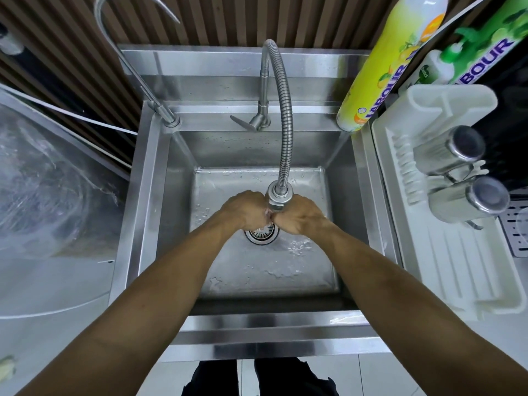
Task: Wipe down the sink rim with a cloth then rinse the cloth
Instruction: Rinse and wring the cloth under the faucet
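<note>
1. Far left, one clear plastic sheet [43, 178] lies crumpled over the tabletop [57, 284], its contents hard to make out.
2. One thin curved tap [134, 67] stands at the sink's back left corner; its spout tip is cut off by the top edge.
3. One steel sink [143, 195], one drain strainer [261, 234] in its wet floor, partly covered by the hands.
4. Left hand [243, 208] is over the drain, fingers curled under and hidden; it appears clenched on something pale.
5. Only a small pinkish sliver of the cloth [268, 215] shows between the two fists, right under the nozzle. How much of it there is, I can't tell.
6. One flexible ribbed faucet [285, 124] arches down, its head just above the hands. Whether water is running is hard to see.
7. Right hand [300, 215] mirrors the left, knuckles up, fingers tucked under, apparently gripping the same cloth.
8. Two dish soap bottles: one yellow bottle [385, 70], one green bottle [483, 50], both cut off at the top.
9. One white drying rack [445, 270] carrying two steel cups [448, 150], lying on their sides.
</note>
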